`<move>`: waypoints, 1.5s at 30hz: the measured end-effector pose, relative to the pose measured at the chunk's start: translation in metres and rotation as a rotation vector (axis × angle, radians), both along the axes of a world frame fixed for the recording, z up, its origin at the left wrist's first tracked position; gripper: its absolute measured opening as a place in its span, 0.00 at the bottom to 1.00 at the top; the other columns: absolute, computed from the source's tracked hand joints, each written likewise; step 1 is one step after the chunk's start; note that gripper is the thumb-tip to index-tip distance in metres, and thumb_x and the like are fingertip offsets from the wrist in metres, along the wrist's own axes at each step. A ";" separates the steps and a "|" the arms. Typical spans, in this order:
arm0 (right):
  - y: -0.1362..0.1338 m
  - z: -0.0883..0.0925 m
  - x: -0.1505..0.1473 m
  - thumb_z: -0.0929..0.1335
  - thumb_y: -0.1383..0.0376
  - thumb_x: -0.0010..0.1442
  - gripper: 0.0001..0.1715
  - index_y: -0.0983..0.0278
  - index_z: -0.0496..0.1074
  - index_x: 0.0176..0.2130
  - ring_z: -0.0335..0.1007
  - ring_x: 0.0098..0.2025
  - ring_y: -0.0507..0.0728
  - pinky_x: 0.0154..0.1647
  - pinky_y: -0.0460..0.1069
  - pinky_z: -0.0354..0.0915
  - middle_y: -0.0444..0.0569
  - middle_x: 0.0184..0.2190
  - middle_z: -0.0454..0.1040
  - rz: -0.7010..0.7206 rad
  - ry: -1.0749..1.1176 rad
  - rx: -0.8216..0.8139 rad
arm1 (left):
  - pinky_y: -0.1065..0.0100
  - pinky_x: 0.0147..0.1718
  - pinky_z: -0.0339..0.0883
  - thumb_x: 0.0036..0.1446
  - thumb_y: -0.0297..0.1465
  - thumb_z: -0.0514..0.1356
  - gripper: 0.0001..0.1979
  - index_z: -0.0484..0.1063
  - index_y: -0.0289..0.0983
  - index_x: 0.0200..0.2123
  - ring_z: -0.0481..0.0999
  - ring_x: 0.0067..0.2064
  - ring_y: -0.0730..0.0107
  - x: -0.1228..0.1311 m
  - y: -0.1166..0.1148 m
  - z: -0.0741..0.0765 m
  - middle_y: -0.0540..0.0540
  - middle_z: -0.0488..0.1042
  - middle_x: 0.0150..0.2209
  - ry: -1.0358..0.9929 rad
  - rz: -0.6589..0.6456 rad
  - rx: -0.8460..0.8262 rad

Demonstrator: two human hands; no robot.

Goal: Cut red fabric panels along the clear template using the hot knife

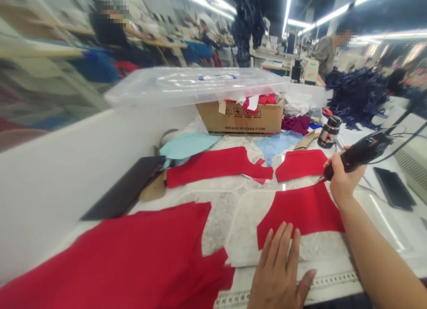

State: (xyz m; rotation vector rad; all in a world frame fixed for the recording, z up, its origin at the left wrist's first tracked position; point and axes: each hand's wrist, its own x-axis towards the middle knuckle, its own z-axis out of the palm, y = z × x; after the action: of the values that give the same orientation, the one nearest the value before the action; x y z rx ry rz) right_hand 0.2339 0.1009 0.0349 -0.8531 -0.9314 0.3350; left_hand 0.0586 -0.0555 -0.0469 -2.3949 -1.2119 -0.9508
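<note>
The right hand (346, 180) grips a black tool (364, 149), long axis pointing near-left; the left hand (279, 269) lies flat, fingertips on red cloth (307, 209).

- At seven o'clock, the big red cloth (126, 260) is cut off by the left and bottom edges.
- At five, the left hand (276, 266) loses its wrist below and covers part of the tape measure (333, 280), its figures too small to read.
- At three, the right hand (345, 177) hides some of the black power tool (365, 148).
- At one, a plastic lid (187, 86) covers the cardboard box's (218, 124) upper left.
- At ten, a person (108, 33) is blurred.
</note>
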 end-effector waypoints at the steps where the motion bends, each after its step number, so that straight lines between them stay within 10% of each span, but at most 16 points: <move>1: 0.001 -0.001 0.001 0.75 0.62 0.53 0.19 0.61 0.66 0.40 0.71 0.18 0.51 0.22 0.47 0.69 0.33 0.20 0.71 -0.008 -0.004 -0.005 | 0.55 0.63 0.59 0.75 0.40 0.47 0.26 0.72 0.25 0.58 0.72 0.61 0.51 0.000 0.000 -0.001 0.33 0.77 0.56 -0.013 0.000 -0.002; 12: -0.011 0.010 -0.005 0.76 0.60 0.53 0.22 0.61 0.66 0.42 0.70 0.18 0.51 0.22 0.48 0.69 0.33 0.21 0.71 0.007 0.033 0.037 | 0.56 0.63 0.62 0.76 0.36 0.48 0.23 0.69 0.25 0.61 0.72 0.60 0.53 0.001 -0.005 0.006 0.34 0.76 0.55 -0.112 0.021 -0.016; 25: -0.099 0.013 -0.068 0.72 0.66 0.61 0.15 0.58 0.66 0.46 0.68 0.20 0.50 0.22 0.46 0.67 0.36 0.24 0.72 0.462 -0.071 -0.042 | 0.53 0.65 0.66 0.72 0.25 0.50 0.24 0.58 0.32 0.69 0.69 0.66 0.56 -0.016 -0.018 0.012 0.35 0.74 0.59 -0.341 0.136 -0.138; 33: -0.101 0.007 -0.079 0.71 0.63 0.61 0.08 0.60 0.69 0.31 0.68 0.23 0.50 0.28 0.48 0.72 0.40 0.24 0.69 0.454 -0.111 -0.088 | 0.52 0.64 0.67 0.70 0.23 0.50 0.27 0.56 0.32 0.70 0.74 0.62 0.56 -0.027 -0.020 0.005 0.37 0.77 0.57 -0.281 0.175 -0.107; 45: -0.104 0.010 -0.074 0.71 0.66 0.61 0.10 0.58 0.67 0.42 0.66 0.20 0.50 0.24 0.48 0.68 0.36 0.22 0.69 0.452 -0.071 -0.090 | 0.52 0.62 0.70 0.69 0.20 0.51 0.28 0.55 0.31 0.71 0.76 0.60 0.56 -0.025 -0.017 0.002 0.35 0.78 0.54 -0.264 0.157 -0.057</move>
State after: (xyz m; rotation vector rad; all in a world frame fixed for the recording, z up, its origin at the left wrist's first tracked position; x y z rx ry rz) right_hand 0.1600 -0.0026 0.0450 -0.7338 -1.1812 0.7440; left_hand 0.0337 -0.0729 -0.0449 -2.2267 -1.5145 -1.2250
